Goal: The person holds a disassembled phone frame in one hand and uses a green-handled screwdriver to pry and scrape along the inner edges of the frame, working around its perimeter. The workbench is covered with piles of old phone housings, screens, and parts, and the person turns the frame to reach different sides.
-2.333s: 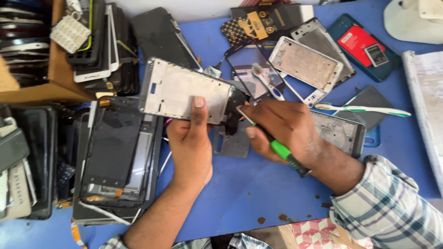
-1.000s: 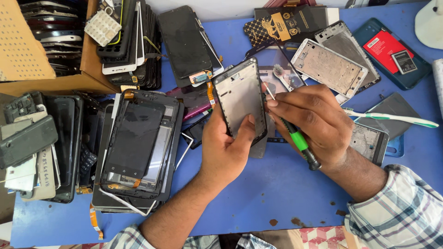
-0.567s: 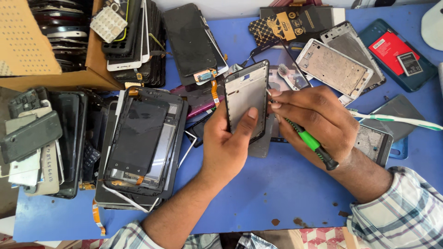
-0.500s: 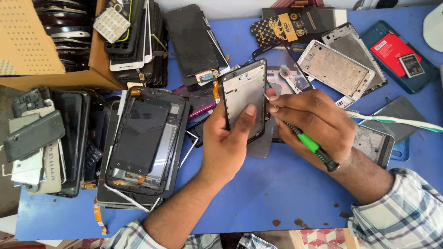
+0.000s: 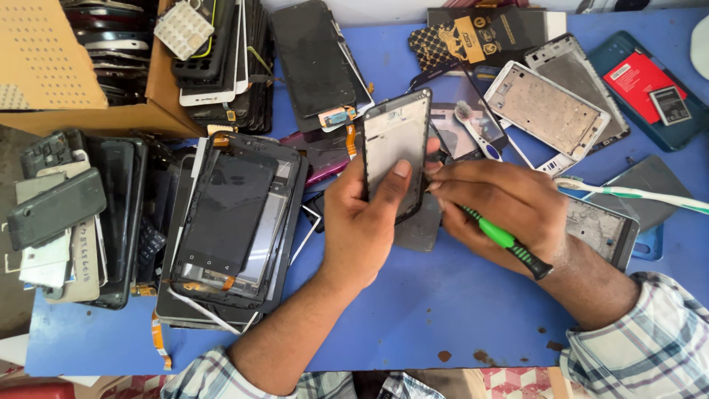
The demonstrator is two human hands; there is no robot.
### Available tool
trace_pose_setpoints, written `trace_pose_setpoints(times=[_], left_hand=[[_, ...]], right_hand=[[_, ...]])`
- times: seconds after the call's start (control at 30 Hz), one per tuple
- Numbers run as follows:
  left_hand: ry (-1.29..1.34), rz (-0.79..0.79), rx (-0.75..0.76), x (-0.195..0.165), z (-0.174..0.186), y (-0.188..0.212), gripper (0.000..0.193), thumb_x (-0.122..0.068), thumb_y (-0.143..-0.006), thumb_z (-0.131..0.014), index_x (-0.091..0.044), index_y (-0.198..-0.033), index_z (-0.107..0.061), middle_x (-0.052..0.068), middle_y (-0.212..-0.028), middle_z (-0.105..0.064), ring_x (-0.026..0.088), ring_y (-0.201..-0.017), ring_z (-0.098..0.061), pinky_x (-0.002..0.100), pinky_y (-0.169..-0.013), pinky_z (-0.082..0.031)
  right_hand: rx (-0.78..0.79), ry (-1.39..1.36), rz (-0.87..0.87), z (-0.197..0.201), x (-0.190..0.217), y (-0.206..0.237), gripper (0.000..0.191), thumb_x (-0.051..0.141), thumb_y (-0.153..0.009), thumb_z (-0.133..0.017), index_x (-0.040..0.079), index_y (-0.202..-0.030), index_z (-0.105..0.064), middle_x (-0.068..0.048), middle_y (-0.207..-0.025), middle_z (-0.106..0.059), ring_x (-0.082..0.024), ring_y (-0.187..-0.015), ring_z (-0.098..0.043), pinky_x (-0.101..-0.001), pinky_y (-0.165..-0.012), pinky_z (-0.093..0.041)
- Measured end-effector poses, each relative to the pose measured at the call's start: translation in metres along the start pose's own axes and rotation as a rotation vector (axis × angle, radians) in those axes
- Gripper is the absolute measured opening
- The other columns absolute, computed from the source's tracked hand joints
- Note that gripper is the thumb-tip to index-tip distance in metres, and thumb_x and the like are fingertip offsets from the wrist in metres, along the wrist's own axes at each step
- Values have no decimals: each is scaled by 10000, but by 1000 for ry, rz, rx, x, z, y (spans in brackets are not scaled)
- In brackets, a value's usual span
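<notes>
Left hand (image 5: pixel 363 225) is wrapped around a phone frame (image 5: pixel 395 151), fingers curled behind it and the thumb pressed flat on the pale inner plate, holding it upright-ish and tilted just above the blue table (image 5: pixel 443 325). Right hand (image 5: pixel 502 210) is closed around a screwdriver (image 5: pixel 506 240) with a green-and-black handle, fingertips bunched up right at the frame's right edge, so the tip itself is hidden.

Compared with a couple of seconds back, big change: the frame was lying flat and sideways on the table with the left hand pressing on it, and now it's been picked up and stood on end. Over the last half second hardly anything has moved; same grip, same angle, the screwdriver hand sitting in the same spot.

Material-wise, the frame is a thin black plastic rim around a dull whitish metal plate with little cutouts, and an orange flex ribbon sticks out at its upper left. Under it sits a flat dark grey back cover (image 5: pixel 417 229), matte. To the left there's a stack of phones and screens (image 5: pixel 233 222), glossy black glass with more orange ribbons dangling. Up top left is a brown cardboard box (image 5: pixel 81 81) stuffed with screens standing on edge. To the right are silvery bare metal frames (image 5: pixel 546 111), a teal case with a red battery (image 5: pixel 642 81) lying in it, and a white-and-green toothbrush (image 5: pixel 628 193) lying on its side. The table's blue top is scuffed, with rusty brown chips near the front edge.
</notes>
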State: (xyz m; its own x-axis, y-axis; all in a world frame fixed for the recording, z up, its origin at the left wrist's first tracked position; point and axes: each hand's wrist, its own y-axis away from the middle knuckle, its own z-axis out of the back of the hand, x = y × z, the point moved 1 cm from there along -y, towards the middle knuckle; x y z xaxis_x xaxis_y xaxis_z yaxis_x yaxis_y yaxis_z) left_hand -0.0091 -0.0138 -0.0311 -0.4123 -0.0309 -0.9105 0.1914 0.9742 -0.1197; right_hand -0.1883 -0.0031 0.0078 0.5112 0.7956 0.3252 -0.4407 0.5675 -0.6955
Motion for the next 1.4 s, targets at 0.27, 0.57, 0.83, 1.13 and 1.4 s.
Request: trace_pose_setpoints(times=[0.27,0.57,0.83,1.13,1.4], left_hand=[[76,-6,4,4,2,0,267,-104,-1109,-559,24,-1337,-610,121,-1292,-717,162,-1162,-690,330,-1033,-584],[202,-14,-24,-8,4,1,350,-182,-1111,-572,24,-1394,-572,175,-1339,-691,216,-1166,-698,368,-1002,-605],[309,-51,-55,-11,4,-2,369,-189,-1123,-555,18,-1426,-513,216,-1365,-658,260,-1178,-696,451,-1007,-624],[396,6,-30,-13,8,-3,473,-345,-1145,-491,2,-1466,-486,223,-1381,-645,284,-1206,-684,466,-1033,-598],[549,22,74,-12,12,1,751,-607,-1133,-279,-14,-1570,-423,231,-1416,-604,295,-1254,-643,422,-1092,-540]], right_hand=[[-46,53,14,1,0,2,248,-35,-875,-854,-37,-1073,-705,-166,-1151,-712,-278,-975,-771,-343,-808,-640],[-14,17,21,-4,7,0,258,-52,-861,-842,-25,-1075,-700,-171,-1121,-700,-285,-953,-764,-352,-788,-632],[48,-11,-14,-5,8,0,300,-54,-824,-841,-17,-1094,-713,-176,-1127,-712,-263,-910,-764,-336,-739,-623],[-51,47,-17,-9,10,-2,324,-23,-853,-852,-41,-1052,-597,-203,-1097,-726,-313,-980,-766,-363,-782,-630],[-65,30,8,-5,9,3,331,-21,-781,-862,-30,-1013,-626,-230,-1033,-713,-317,-901,-760,-374,-740,-639]])
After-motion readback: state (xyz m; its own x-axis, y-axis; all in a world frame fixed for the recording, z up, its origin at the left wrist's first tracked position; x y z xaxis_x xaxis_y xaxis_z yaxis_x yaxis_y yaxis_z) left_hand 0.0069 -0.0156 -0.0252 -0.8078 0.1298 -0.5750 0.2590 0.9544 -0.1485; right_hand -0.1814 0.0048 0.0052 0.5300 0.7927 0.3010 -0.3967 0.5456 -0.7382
